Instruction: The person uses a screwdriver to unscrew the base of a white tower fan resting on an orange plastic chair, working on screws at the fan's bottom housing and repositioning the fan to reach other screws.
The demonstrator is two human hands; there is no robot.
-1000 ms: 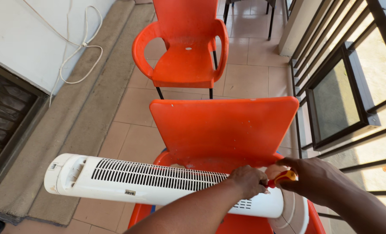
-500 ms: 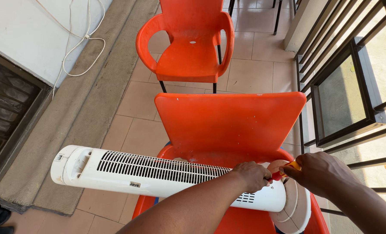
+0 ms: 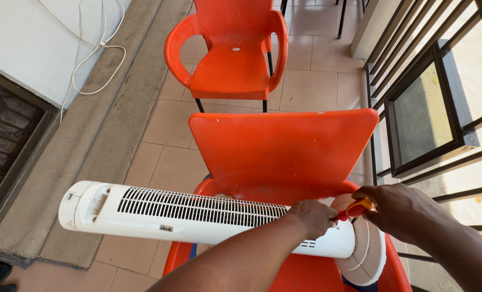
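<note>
A white tower fan point(image 3: 197, 213) lies across the near orange chair point(image 3: 284, 148), left hand point(image 3: 311, 216) pressing it steady while the right hand point(image 3: 398, 208) clasps a red-and-yellow screwdriver point(image 3: 354, 208) at its base.

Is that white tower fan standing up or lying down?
Lying down: the white tower fan rests sideways across the near orange chair, its round base on edge.

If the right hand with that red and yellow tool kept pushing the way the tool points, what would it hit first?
The right hand aims its screwdriver leftward at the left hand resting on the white tower fan. It would probably meet those fingers or the fan body beside them first; depth is unclear.
</note>
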